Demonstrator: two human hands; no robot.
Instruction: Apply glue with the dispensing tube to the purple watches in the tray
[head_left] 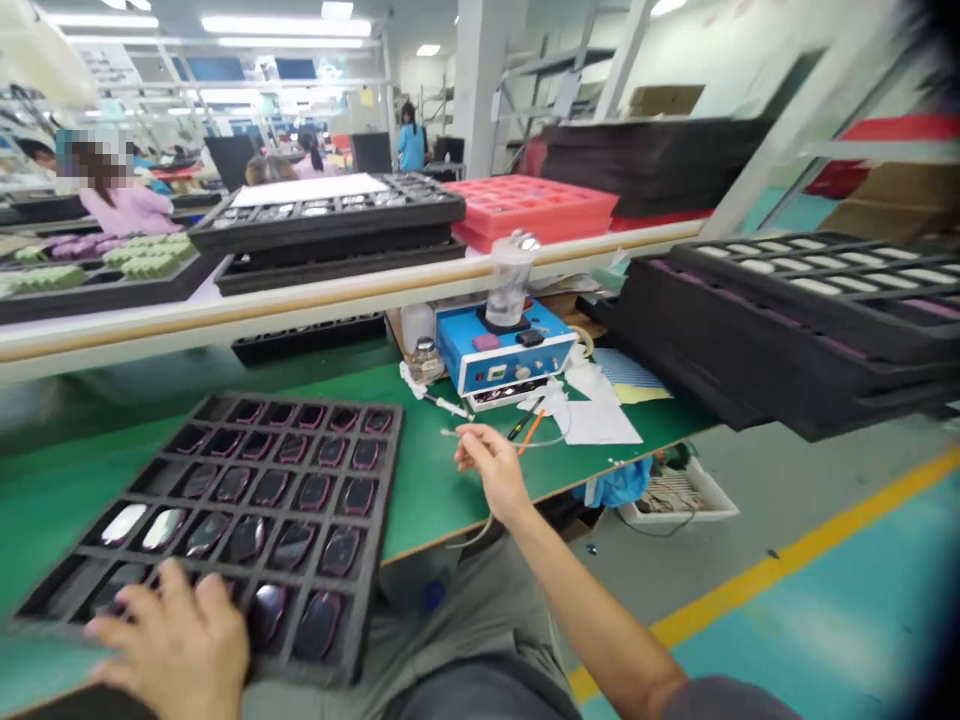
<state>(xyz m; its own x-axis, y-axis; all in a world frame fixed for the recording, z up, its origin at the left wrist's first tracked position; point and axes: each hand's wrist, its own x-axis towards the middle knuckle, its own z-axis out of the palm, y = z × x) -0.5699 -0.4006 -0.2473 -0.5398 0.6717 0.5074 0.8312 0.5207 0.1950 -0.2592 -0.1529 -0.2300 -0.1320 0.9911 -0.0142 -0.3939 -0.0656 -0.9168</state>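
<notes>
My left hand point(180, 640) is over the near edge of a black foam tray point(384, 500), fingers spread, covering some compartments. Whether its fingertips touch a part underneath, I cannot tell. Dark glossy rounded-rectangle parts with purplish rims point(341, 550) lie in most of the tray's compartments; a few reflect light brightly. To the right of the tray, my right hand point(491, 468) pinches a thin pale tube point(551, 441) close to its tip. The tube trails right from the hand toward a blue control box point(499, 345), and a length also hangs below the table edge.
A clear lidded cup point(511, 275) stands on the box. Nearby are a glass jar point(426, 360), a syringe-like tool point(448, 406), pens point(531, 430) and white paper point(604, 423). Stacked black trays point(750, 330) jut out at right. Above runs a shelf point(330, 290) with trays.
</notes>
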